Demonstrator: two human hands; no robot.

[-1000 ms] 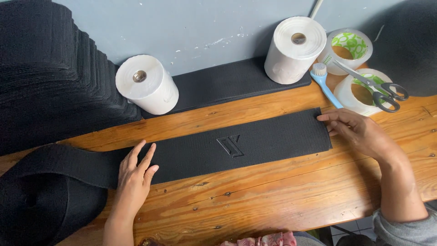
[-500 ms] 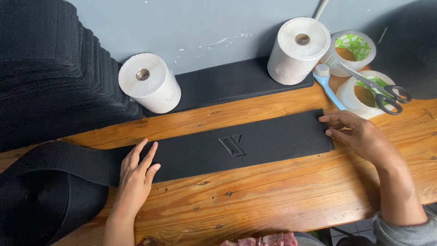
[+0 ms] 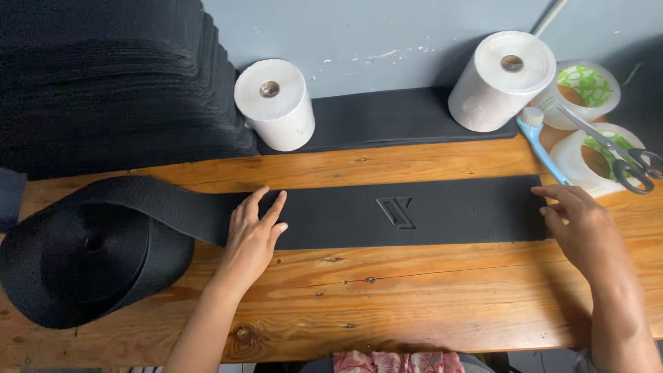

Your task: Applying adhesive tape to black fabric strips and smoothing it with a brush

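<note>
Head view: black strip (image 3: 414,213) lies lengthwise along the desk (image 3: 414,304), parallel to its front edge; left hand (image 3: 252,235) flat, fingers spread, presses its left part; right hand (image 3: 580,224), open, touches its right end.

Two white paper rolls (image 3: 275,103), two tape rolls (image 3: 587,86), one scissors (image 3: 621,155), one toothbrush (image 3: 542,141), one black webbing roll (image 3: 90,252)
</note>
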